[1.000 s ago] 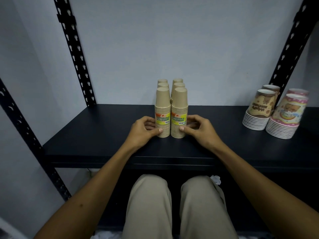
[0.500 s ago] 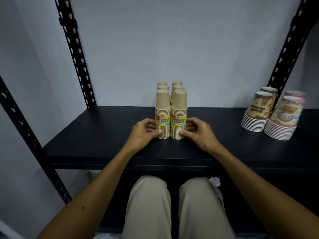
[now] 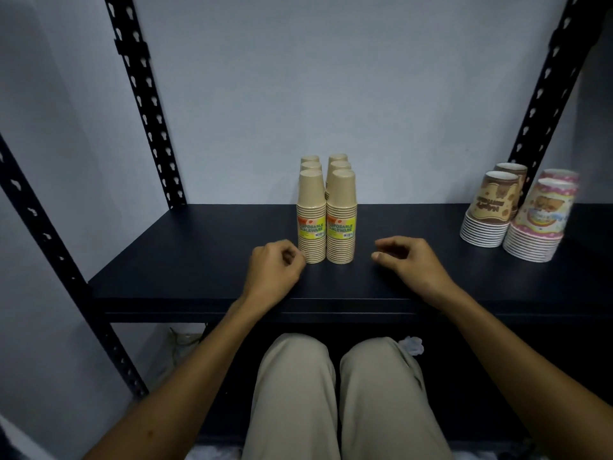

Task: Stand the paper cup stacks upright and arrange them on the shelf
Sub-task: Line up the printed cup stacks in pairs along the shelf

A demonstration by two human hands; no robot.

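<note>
Both hands (image 3: 345, 263) let go, fingers curled empty; 6 kraft stacks (image 3: 326, 210), 4 printed (image 3: 517, 212)

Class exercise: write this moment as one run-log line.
kraft cup stacks: upright, two rows, mid-shelf | left hand: beside stacks | right hand: clear, empty | printed cup stacks: right

Rear kraft cup stacks (image 3: 310, 160) mostly hidden behind front ones; pink cup stack (image 3: 539, 224) blurred.

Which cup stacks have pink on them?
The two stacks at the far right, with cartoon pictures and pink trim. The pair beside them is brown and white, and the middle stacks are plain tan.
</note>
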